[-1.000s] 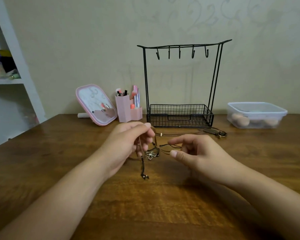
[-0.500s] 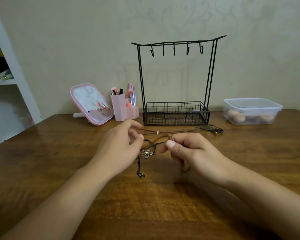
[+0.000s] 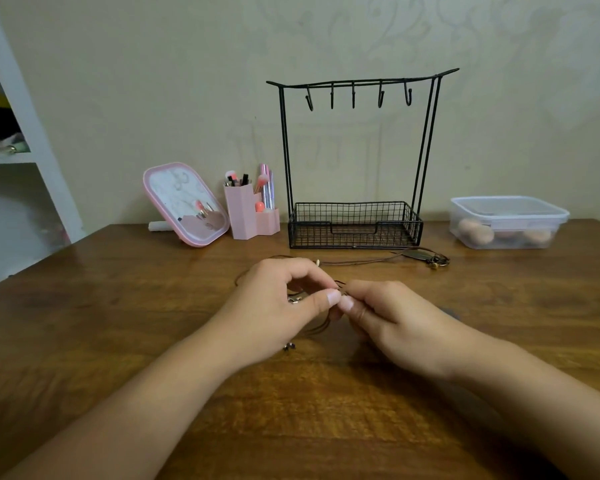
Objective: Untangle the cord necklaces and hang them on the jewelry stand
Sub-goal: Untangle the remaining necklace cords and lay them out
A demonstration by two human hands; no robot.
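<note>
The light is dim, warm and soft, with a yellowish cast over the wall [image 3: 118, 81] behind the jewelry stand [image 3: 355, 161]. The desk [image 3: 118, 306] in front of the stand carries a dull sheen and only faint, diffuse shadows under the forearms. The wide lens bends the shelf unit [image 3: 25, 133] far left of the stand. Detail is soft throughout, and blurriest at the near forearms.
</note>
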